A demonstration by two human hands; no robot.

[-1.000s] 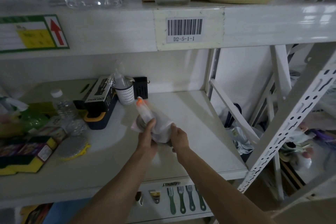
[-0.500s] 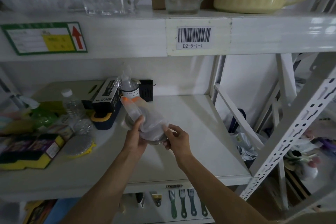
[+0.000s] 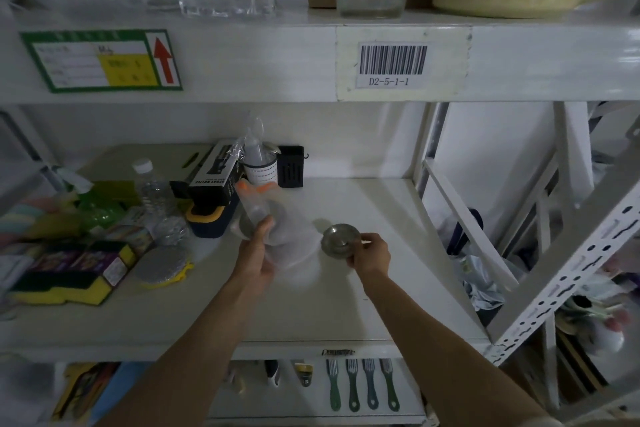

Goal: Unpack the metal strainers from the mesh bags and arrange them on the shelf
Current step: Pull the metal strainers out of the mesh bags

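Shelf (image 3: 363, 288), white, the surface under both grips, bare directly below and to the right of the right hand; clutter (a sponge pack (image 3: 69, 274), a water bottle (image 3: 154, 187), a boxed spray bottle (image 3: 214, 180)) lies well to the left of the left hand; a white cup (image 3: 260, 172) and a black holder (image 3: 290, 166) stand beyond it, against the back wall. Mesh bag (image 3: 287, 236), translucent white with an orange tip at its far end, grasped by the left hand (image 3: 258, 253), thumb pressed over the bag's upper face and fingers wrapped beneath; a round metal rim shows faintly through the mesh just beyond the thumb, so at least one further strainer appears to sit inside, though blur prevents a count. Metal strainer (image 3: 341, 239), a small shallow disc with a dished centre, out of the bag and pinched by its near edge in the right hand (image 3: 369, 250), just to the right of the bag and close above the shelf; whether it touches the surface cannot be told. Step in hand, as judged: one strainer extracted, placement pending. Next move, as judged: lower the strainer flat onto the bare patch under the right grip and let go; then return the free hand to the bag mouth, the left hand steadying the mesh so the thin rim does not snag.
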